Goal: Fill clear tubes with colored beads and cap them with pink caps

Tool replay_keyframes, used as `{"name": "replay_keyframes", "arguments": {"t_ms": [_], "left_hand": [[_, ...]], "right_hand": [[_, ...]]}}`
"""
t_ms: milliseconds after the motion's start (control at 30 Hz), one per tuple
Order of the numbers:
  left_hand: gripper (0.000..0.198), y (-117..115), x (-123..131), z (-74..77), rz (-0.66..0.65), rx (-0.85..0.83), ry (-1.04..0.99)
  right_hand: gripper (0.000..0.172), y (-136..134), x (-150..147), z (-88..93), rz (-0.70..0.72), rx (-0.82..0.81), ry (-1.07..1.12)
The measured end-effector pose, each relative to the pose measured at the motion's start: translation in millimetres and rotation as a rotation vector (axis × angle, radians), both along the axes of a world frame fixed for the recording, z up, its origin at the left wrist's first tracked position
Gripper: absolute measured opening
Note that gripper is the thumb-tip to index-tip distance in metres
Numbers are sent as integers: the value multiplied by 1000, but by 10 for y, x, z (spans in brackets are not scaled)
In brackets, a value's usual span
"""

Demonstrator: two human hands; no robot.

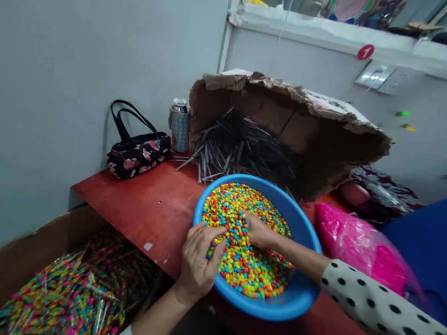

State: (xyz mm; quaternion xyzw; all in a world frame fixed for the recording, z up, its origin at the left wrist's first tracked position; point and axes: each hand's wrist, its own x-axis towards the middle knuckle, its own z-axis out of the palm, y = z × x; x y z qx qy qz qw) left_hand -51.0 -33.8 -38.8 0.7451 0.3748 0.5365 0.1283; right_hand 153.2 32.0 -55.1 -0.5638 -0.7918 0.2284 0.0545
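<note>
Hands: both over the basin at lower centre of the frame, neither pressed against the other; whether either one pinches anything cannot be told.
Left hand (197, 258): fingers loosely curled, at the basin's near left edge, fingertips (219, 237) among the beads.
Right hand (258, 232): reaching in from the right, fingers sunk out of sight in the beads.
Sleeves: white with black polka dots (384, 315), on the right arm and at the bottom edge by the left arm.
Basin: round blue plastic basin (300, 292), lower centre, resting on the tabletop.
Beads: small rainbow-coloured plastic beads (246, 269), heaped in the basin.
Tabletop: red-painted wooden tabletop (142, 206), running from centre toward the lower right.
Box: brown cardboard box (23, 257), lower left, below the tabletop edge, full of clear sticks threaded with coloured beads (72, 290).
Carton: torn brown cardboard carton (262, 107) on its side, upper centre, spilling thin grey rods (225, 154) just behind the basin.
Beside it: black floral handbag (136, 156) and blue patterned flask (180, 130), centre left against the wall.
Right side: bright pink plastic bag (359, 250), near the basin.
</note>
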Motion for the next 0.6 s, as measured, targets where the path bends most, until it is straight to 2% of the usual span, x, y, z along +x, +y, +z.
{"name": "replay_keyframes", "arguments": {"t_ms": [133, 267, 333, 400, 500, 567, 600], "left_hand": [[23, -12, -3, 4, 10, 2, -2], [22, -17, -1, -2, 8, -8, -8], [22, -15, 2, -10, 2, -18, -21], [22, -12, 6, -15, -5, -22, -32], [23, -6, 14, -8, -18, -24, -34], [23, -3, 17, 5, -26, -25, -29], [24, -1, 17, 10, -27, -24, -26]], "right_hand": [[37, 4, 32, 54, -108, -125, 332], [56, -53, 120, 132, -165, -123, 416], [66, -136, 230, 209, -154, -96, 319], [69, -250, 385, 293, -98, -87, 91], [57, -388, 544, 335, 52, -68, -302], [50, -398, 487, 264, 112, -35, -414], [49, -373, 406, 206, 110, -31, -391]]}}
